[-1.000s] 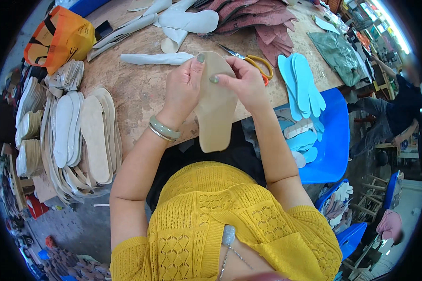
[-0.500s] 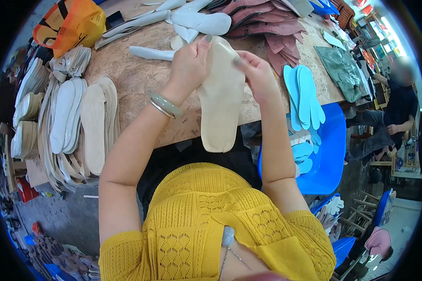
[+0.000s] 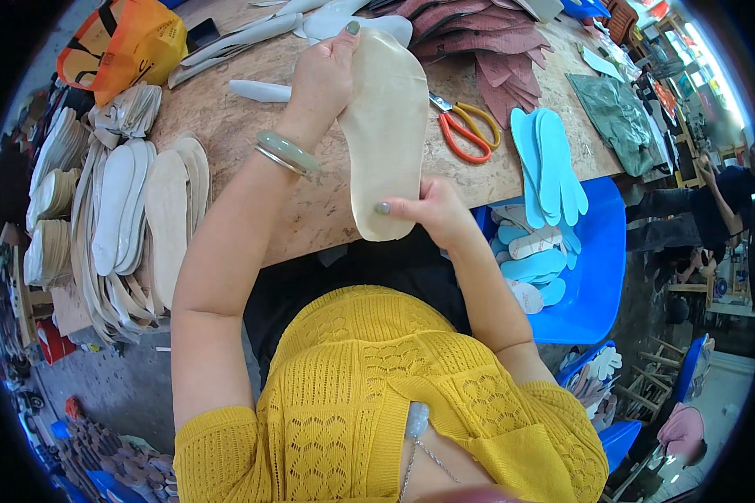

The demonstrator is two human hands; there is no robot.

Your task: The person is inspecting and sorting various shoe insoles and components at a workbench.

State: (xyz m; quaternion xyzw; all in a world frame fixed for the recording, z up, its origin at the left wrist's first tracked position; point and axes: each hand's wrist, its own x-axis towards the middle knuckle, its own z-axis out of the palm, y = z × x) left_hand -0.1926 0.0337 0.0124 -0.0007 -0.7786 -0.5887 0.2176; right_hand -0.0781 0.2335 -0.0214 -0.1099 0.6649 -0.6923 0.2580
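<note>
Holds a beige insole (image 3: 384, 134) in both hands, well apart from each other, with its length running away from the body and its broader end farthest off. Clamps the left hand (image 3: 320, 88) on the upper left edge of the insole, with the thumb laid along the margin near the tip. Hides the left fingertips behind the insole; cannot tell their exact bend from this view. Pinches the near, narrower end from the right with the right hand (image 3: 440, 214), with the thumb stretched flat across the upper face, pointing left, and the other fingers tucked at and behind the edge, mostly out of sight. Carries the insole above the wooden table (image 3: 243, 159), with the near end reaching past the front edge of the tabletop. Wears a pale green bangle (image 3: 287, 149) and a thin silver bangle (image 3: 278, 160) on the left wrist.

Has scissors (image 3: 455, 108) with red and yellow handles lying just right of the insole, with the blades partly behind it. Has a white piece (image 3: 260, 90) on the table, running up to the left hand. Has light blue insoles (image 3: 547, 163) fanned out at the right, by a blue tub (image 3: 594, 277), a white stack (image 3: 119, 205) and a cream stack (image 3: 169, 222) at the left, and maroon sheets (image 3: 470, 40) on the far side.
</note>
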